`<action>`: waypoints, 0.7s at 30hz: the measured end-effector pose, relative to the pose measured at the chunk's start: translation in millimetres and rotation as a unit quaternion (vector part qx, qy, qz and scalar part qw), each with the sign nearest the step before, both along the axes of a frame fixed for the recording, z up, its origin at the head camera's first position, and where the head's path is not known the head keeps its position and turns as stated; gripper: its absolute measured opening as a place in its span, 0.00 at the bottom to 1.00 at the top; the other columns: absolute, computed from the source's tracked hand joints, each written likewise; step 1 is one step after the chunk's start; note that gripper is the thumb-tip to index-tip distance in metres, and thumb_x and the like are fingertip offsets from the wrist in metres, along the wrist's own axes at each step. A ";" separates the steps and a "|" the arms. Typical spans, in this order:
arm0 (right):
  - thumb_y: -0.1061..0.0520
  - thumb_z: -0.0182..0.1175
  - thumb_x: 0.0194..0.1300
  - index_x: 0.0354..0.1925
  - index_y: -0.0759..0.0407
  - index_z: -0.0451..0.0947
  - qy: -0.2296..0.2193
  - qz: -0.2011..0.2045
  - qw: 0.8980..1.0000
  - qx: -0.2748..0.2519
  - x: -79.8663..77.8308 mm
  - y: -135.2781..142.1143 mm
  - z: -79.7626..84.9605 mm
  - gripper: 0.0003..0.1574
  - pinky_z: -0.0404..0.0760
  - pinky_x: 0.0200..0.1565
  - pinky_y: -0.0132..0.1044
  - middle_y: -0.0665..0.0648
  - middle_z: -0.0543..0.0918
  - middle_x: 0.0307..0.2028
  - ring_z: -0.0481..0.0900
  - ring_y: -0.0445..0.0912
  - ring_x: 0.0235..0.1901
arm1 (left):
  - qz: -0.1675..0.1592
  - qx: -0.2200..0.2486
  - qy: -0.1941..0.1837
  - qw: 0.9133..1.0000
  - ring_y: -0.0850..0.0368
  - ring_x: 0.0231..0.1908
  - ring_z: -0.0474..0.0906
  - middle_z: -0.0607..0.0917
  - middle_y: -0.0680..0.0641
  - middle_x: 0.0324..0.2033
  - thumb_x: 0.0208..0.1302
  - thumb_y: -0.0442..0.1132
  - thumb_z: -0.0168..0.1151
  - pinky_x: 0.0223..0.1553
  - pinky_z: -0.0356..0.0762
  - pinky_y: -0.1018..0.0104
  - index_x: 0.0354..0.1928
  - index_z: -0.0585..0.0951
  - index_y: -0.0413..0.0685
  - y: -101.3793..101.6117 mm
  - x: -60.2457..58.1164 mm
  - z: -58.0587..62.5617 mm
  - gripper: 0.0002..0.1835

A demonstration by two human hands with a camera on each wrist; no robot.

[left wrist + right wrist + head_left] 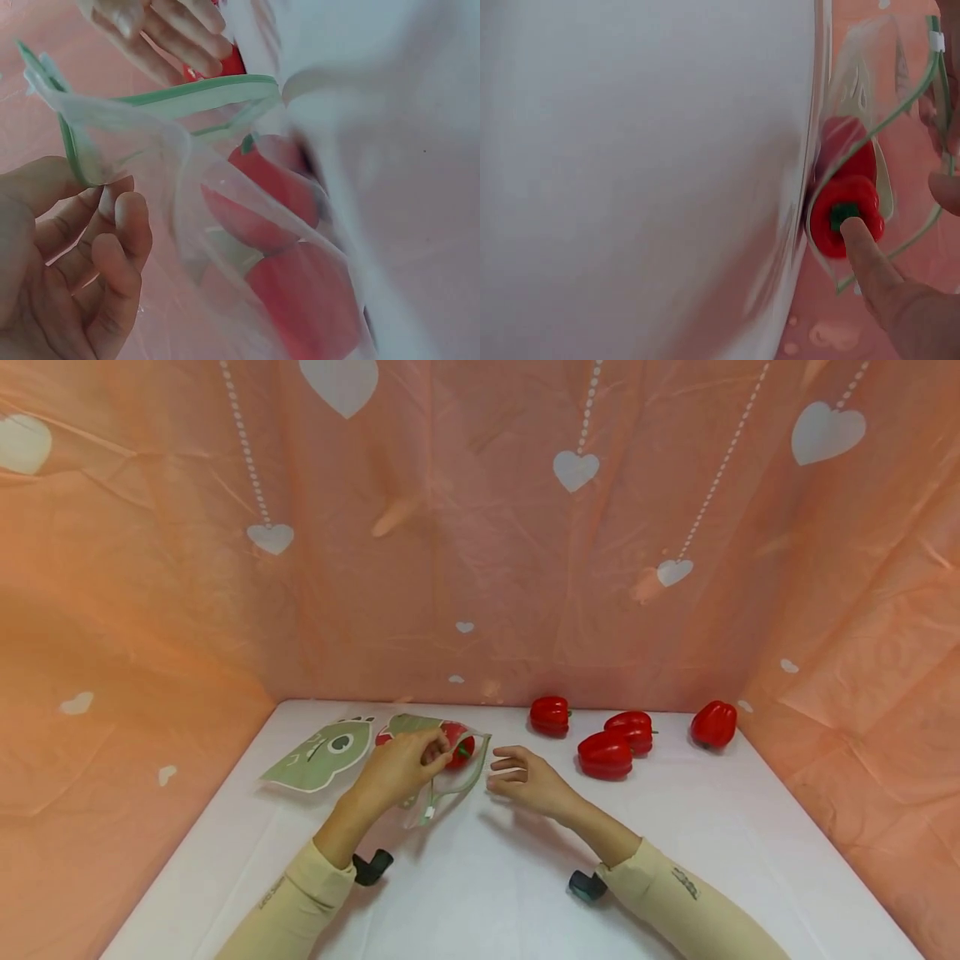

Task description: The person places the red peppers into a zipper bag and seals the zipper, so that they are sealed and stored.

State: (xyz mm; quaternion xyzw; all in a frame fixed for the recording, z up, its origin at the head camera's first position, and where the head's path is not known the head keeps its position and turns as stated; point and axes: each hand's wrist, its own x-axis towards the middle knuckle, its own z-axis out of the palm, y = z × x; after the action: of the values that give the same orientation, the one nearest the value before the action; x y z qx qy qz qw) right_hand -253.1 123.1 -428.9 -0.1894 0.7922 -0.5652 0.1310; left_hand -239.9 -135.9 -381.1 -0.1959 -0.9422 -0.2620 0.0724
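Note:
My left hand (401, 767) pinches the green zip rim of a clear zip bag (187, 124), whose mouth gapes toward my right hand. Inside the bag lie two red bell peppers; one pepper (826, 241) has its green stem facing the opening, and the other pepper (307, 300) lies deeper in. A white slider (937, 41) sits on the zip. My right hand (531, 781) is just right of the bag mouth, fingers loosely bent and holding nothing. In the right wrist view one of its fingers overlaps the nearer pepper's stem.
Left of the bag lies a flat green cartoon-dinosaur bag (322, 756). Several loose red bell peppers rest on the white table (487, 893) at the back right, among them a front pepper (604, 756) and a far-right pepper (713, 725). A pink heart-patterned cloth (480, 568) walls the back and sides.

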 end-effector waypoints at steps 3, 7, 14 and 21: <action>0.60 0.68 0.74 0.74 0.75 0.64 0.027 0.001 1.000 0.009 1.9 11.3 0.7 0.40 0.82 0.62 0.48 0.76 0.76 0.66 0.81 0.65 0.64 | 0.005 -0.001 -0.003 1.000 0.66 0.30 0.77 0.83 0.61 0.28 0.73 0.45 0.71 0.32 0.75 0.63 0.43 0.85 0.56 -0.1 -0.1 0.9 0.05; 0.62 0.68 0.73 0.72 0.75 0.66 0.067 -0.006 0.997 0.024 6.0 27.2 2.6 0.37 0.82 0.62 0.48 0.77 0.77 0.65 0.81 0.67 0.64 | 0.006 -0.001 -0.006 1.000 0.66 0.31 0.78 0.83 0.61 0.29 0.72 0.45 0.71 0.33 0.76 0.63 0.43 0.85 0.55 -0.2 -1.0 0.5 0.05; 0.62 0.70 0.72 0.70 0.72 0.70 0.085 -0.025 0.995 0.046 12.5 54.0 7.7 0.35 0.84 0.60 0.47 0.74 0.80 0.64 0.81 0.67 0.63 | -0.003 0.002 -0.011 1.000 0.66 0.31 0.78 0.84 0.61 0.29 0.73 0.44 0.71 0.34 0.77 0.64 0.44 0.86 0.55 -0.8 -1.5 -0.4 0.05; 0.59 0.72 0.71 0.69 0.68 0.74 0.115 -0.051 0.987 0.104 14.6 79.5 9.4 0.33 0.83 0.61 0.52 0.70 0.82 0.63 0.83 0.63 0.62 | -0.005 0.002 -0.018 1.000 0.66 0.31 0.78 0.84 0.61 0.29 0.73 0.44 0.71 0.34 0.77 0.64 0.44 0.86 0.55 -1.5 -1.8 0.0 0.05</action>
State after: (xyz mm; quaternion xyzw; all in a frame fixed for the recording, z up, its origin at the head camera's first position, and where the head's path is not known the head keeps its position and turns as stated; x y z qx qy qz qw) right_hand -238.5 202.6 -419.5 -0.1980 0.8650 -0.4601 0.0292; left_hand -241.7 -137.4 -381.1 -0.1960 -0.9419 -0.2674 0.0546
